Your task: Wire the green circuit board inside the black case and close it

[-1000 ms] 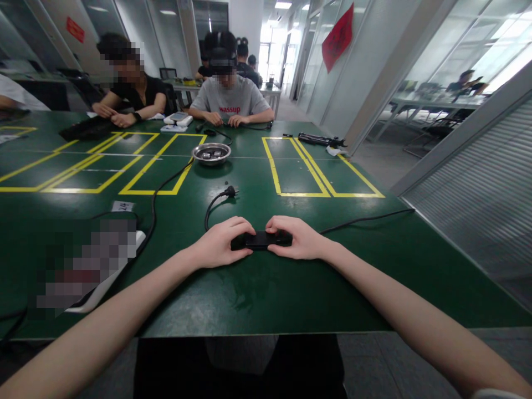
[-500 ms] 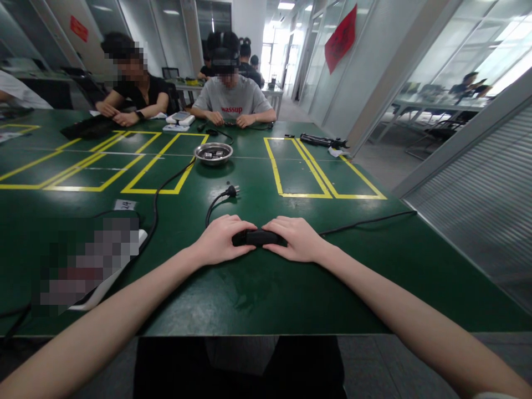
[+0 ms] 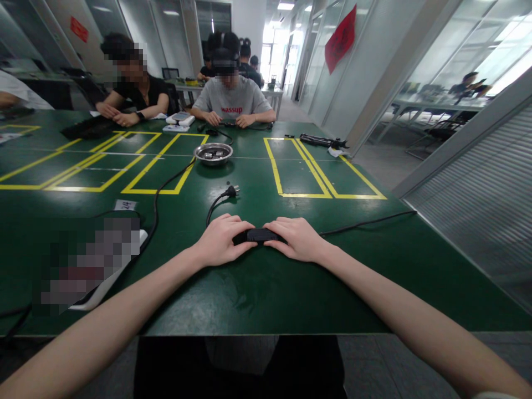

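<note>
Lying left of my left hand [image 3: 222,239], a white-edged device [image 3: 102,266] is too blurred to read. Beyond that hand sits a steel bowl [image 3: 213,162] with small metal parts; nearer my knuckles lies a plug [image 3: 231,192], pins free. My left fingers clamp one end of a black block [image 3: 260,235] and my right hand [image 3: 294,238] clamps the other; whether it touches the table [image 3: 266,299] I can't tell. A cable [image 3: 366,223] runs off to my right. I judge I'm mid-handling: block gripped, releasing it left undone.
</note>
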### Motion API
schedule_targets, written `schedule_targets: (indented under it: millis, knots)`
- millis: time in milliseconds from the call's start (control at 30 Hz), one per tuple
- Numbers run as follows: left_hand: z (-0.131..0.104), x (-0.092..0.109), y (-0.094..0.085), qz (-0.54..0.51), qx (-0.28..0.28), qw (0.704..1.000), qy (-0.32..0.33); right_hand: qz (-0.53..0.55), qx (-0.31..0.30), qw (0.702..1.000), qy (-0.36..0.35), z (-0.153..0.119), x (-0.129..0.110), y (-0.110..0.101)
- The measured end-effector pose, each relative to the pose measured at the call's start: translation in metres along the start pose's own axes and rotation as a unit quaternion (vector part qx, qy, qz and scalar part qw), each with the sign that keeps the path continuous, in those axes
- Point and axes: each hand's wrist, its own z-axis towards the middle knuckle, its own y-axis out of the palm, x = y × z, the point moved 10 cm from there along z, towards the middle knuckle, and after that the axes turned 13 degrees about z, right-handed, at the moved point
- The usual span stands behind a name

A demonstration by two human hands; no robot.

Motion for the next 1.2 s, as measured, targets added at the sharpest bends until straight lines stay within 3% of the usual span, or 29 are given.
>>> schedule_targets:
  millis: [167, 400, 600, 767, 967, 1200]
  knots:
    - [0.0, -0.004, 0.0, -0.039, -0.011, 0.999, -0.032, 0.017, 0.014, 0.999, -0.035, -0.001, -0.006, -0.002]
    - [0.0, -0.013, 0.01, -0.082, -0.068, 0.99, -0.09, -0.022, 0.07, 0.994, -0.086, -0.007, -0.014, -0.015]
    - [-0.002, -0.017, 0.013, -0.196, -0.046, 0.971, -0.128, -0.046, 0.082, 0.991, -0.094, -0.006, -0.015, -0.015]
    - [-0.004, -0.017, 0.003, -0.139, -0.001, 0.98, -0.145, -0.033, 0.079, 0.993, -0.082, -0.005, -0.012, -0.014]
    - [-0.002, -0.004, -0.005, -0.029, 0.015, 0.997, -0.075, 0.033, 0.039, 0.998, -0.037, -0.002, -0.006, -0.007]
    - [-0.003, -0.004, -0.004, -0.011, 0.024, 0.998, -0.051, 0.048, 0.047, 0.997, -0.035, -0.002, -0.012, -0.011]
